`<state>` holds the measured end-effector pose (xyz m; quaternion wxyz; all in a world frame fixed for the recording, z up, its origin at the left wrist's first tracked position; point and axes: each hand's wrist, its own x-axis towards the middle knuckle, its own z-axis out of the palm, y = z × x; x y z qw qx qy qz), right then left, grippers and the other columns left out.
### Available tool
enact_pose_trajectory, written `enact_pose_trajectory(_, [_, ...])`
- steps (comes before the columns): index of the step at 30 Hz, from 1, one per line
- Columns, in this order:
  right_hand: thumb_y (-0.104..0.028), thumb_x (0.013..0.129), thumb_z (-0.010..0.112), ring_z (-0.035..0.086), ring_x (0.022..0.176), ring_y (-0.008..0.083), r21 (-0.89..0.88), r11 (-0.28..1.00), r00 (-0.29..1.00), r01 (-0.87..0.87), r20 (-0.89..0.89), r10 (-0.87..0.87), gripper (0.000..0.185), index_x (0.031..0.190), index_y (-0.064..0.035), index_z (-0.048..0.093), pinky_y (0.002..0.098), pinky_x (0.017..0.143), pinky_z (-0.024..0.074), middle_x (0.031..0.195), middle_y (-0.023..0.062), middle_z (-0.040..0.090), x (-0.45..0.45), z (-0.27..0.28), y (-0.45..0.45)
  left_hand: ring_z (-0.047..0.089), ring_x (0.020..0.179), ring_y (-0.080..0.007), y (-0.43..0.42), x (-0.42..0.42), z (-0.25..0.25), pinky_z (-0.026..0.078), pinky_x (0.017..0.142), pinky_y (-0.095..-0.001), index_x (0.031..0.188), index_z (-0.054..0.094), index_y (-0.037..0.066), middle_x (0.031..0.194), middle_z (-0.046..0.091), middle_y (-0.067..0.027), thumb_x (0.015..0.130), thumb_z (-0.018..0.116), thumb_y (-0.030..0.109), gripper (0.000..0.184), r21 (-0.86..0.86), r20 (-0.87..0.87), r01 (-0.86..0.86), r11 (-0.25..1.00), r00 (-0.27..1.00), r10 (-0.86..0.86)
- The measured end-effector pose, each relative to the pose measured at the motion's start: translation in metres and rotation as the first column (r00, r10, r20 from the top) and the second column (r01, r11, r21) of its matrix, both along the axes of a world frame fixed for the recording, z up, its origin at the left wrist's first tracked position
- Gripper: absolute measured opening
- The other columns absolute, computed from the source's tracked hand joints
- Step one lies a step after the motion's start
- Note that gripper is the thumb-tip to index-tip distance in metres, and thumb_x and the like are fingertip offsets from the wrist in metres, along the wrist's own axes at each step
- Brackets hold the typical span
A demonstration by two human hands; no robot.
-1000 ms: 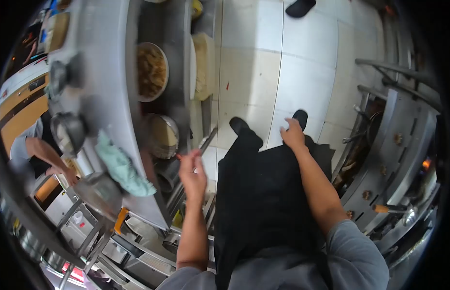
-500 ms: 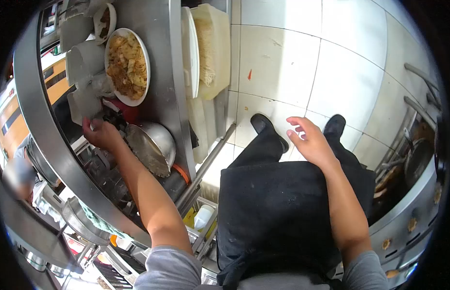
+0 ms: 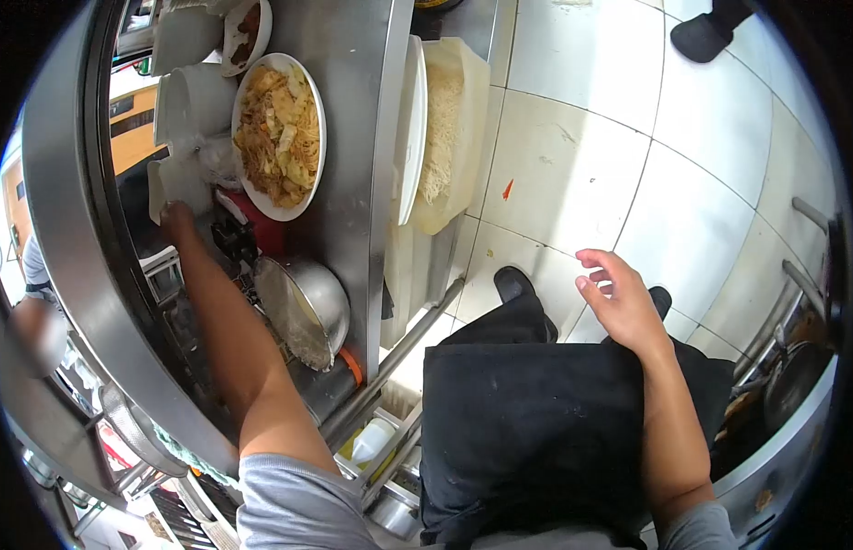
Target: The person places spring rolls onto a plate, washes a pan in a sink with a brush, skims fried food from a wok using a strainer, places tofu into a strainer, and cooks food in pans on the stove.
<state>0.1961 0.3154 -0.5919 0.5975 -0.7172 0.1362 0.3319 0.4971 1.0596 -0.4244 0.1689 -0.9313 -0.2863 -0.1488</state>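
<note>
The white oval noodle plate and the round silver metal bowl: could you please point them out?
White oval noodle plate [image 3: 258,196]: head view, on its lower-left rim.
Round silver metal bowl [image 3: 326,291]: head view, on its outer wall.

One head-worn view, steeply downward

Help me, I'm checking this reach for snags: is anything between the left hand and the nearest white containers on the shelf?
Nothing visible: the left hand is at the edge of the white containers, though it is too dark to tell whether they touch. The noodle plate and steel bowl lie to one side.
</note>
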Motion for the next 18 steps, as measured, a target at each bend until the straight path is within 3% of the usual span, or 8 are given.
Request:
enact_pose_trajectory(1, [-0.022,0.090,0.060,0.060,0.101,0.0262,0.002,1.000,1.000,-0.003,0.003,0.003,0.035,0.121,-0.0057,0.056,0.0364,0.084,0.0489,0.116,0.0121,0.061,0.001,0.000,0.000,0.058,0.112,-0.0404,0.001,-0.001,-0.002,0.045,0.096,-0.0456,0.123,0.057,-0.003,0.122,0.060,-0.0251,0.085,0.051,0.027,0.048,0.075,-0.098,0.007,0.997,0.995,0.001])
enact_pose_trajectory(3, [-0.021,0.089,0.061,0.060,0.100,0.0263,0.003,1.000,0.999,-0.022,0.035,0.022,0.035,0.120,-0.0052,0.056,0.0364,0.083,0.0491,0.116,0.0122,0.061,0.006,-0.002,-0.001,0.060,0.110,-0.0397,-0.081,-0.014,0.001,0.046,0.094,-0.0450,0.118,0.061,-0.002,0.119,0.062,-0.0234,0.086,0.050,0.026,0.044,-0.068,0.186,-0.023,0.997,0.982,0.036])
enact_pose_trajectory(6, [-0.021,0.088,0.062,0.060,0.099,0.0263,0.008,0.999,0.998,-0.032,0.057,0.032,0.036,0.120,-0.0047,0.056,0.0364,0.082,0.0490,0.115,0.0123,0.061,0.012,-0.006,-0.001,0.060,0.110,-0.0392,-0.092,-0.021,0.008,0.047,0.091,-0.0445,0.117,0.062,-0.002,0.117,0.062,-0.0250,0.087,0.049,0.027,0.044,-0.041,0.164,0.091,0.995,0.983,-0.083])
enact_pose_trajectory(10, [-0.021,0.088,0.062,0.060,0.098,0.0263,-0.005,0.999,0.997,-0.037,0.060,0.037,0.036,0.120,-0.0051,0.056,0.0360,0.081,0.0490,0.115,0.0125,0.061,0.018,-0.009,-0.001,0.062,0.105,-0.0376,-0.067,-0.020,0.021,0.048,0.089,-0.0430,0.116,0.062,-0.002,0.112,0.064,-0.0242,0.087,0.053,0.030,0.044,-0.039,0.190,0.119,0.992,0.976,-0.109])
enact_pose_trajectory(12, [-0.022,0.089,0.062,0.060,0.098,0.0261,0.009,0.999,0.997,-0.035,0.075,0.035,0.036,0.120,-0.0058,0.057,0.0356,0.081,0.0489,0.115,0.0123,0.061,0.019,-0.011,-0.001,0.065,0.097,-0.0362,-0.062,-0.022,0.025,0.049,0.084,-0.0431,0.111,0.062,-0.003,0.103,0.067,-0.0226,0.085,0.058,0.031,0.043,-0.316,0.410,0.291,0.903,0.900,-0.147])
enact_pose_trajectory(18, [-0.023,0.089,0.062,0.060,0.097,0.0258,0.022,0.999,0.995,-0.041,0.089,0.039,0.035,0.120,-0.0060,0.057,0.0357,0.081,0.0494,0.115,0.0123,0.061,0.019,-0.011,0.000,0.065,0.089,-0.0345,-0.135,-0.026,0.037,0.049,0.081,-0.0429,0.103,0.061,-0.004,0.097,0.067,-0.0204,0.088,0.058,0.027,0.034,-0.075,0.461,0.170,0.983,0.880,-0.117])
